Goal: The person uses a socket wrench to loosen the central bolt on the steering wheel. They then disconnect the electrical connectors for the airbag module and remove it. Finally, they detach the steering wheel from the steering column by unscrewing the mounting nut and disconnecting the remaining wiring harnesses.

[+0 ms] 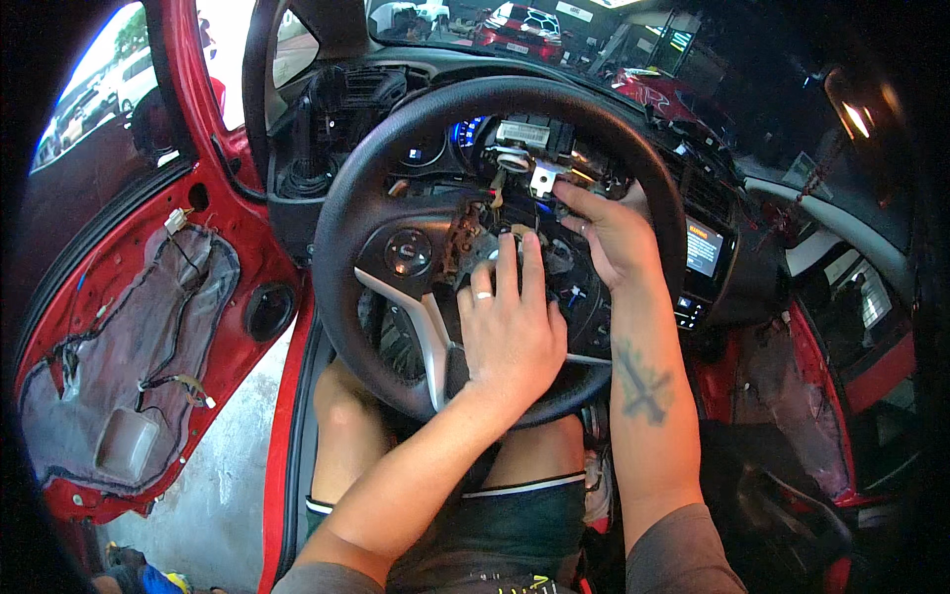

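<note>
A black steering wheel [341, 163] with its centre uncovered stands in front of me. My left hand [515, 327] lies over the opened hub, fingers stretched out and pointing forward. A ring shows on one finger. My right hand [623, 238] reaches in through the upper right of the wheel, its fingers bent at the steering column. One fingertip meets the lower edge of a small white metal bracket [543, 180]. What lies between these fingers is hidden. Around the bracket sit the exposed column parts [534, 134] and loose wires. The round button pad [407, 251] remains on the left spoke.
To the left, the red door [233, 213] stands open, its trim off and a wiring harness [178, 388] hanging. A lit screen [704, 247] is right of the wheel. The dashboard [361, 94] is partly stripped. My legs [346, 426] are below the wheel.
</note>
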The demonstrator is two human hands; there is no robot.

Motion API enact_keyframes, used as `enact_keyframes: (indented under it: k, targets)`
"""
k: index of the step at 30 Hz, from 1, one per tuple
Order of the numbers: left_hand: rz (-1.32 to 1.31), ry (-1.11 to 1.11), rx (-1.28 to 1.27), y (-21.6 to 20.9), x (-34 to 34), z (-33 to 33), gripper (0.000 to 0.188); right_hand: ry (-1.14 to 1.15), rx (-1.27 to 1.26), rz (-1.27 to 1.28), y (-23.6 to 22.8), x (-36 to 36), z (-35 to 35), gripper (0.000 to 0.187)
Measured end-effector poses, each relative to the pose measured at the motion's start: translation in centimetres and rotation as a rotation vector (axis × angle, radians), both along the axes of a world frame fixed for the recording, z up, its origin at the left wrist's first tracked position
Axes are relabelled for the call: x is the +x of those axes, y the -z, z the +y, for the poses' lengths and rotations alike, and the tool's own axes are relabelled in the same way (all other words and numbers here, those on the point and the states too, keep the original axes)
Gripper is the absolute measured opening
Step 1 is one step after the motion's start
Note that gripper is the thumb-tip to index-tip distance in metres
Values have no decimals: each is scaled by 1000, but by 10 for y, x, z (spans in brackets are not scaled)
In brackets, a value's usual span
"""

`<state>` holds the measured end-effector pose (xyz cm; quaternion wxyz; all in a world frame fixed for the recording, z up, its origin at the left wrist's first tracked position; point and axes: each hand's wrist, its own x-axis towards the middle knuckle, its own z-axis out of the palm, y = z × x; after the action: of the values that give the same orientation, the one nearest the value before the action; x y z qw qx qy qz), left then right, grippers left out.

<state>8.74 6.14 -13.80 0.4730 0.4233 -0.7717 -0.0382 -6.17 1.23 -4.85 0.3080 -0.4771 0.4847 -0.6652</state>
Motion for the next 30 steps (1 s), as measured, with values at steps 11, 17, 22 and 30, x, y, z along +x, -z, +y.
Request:
enact_keyframes:
  k: [11,17,22,30]
  targets:
    - [6,37,89,-2,4,-3,83,151,-114,56,24,-20,-20,68]
    - [33,122,85,-18,24,-20,82,220,-74,127,22,-15,-10,81]
    - [-150,144,140,-26,35,-20,85,313,-114,282,10,3,-1,83]
    - [-179,172,182,-28,31,-23,84,258,-8,115,19,-6,4,63]
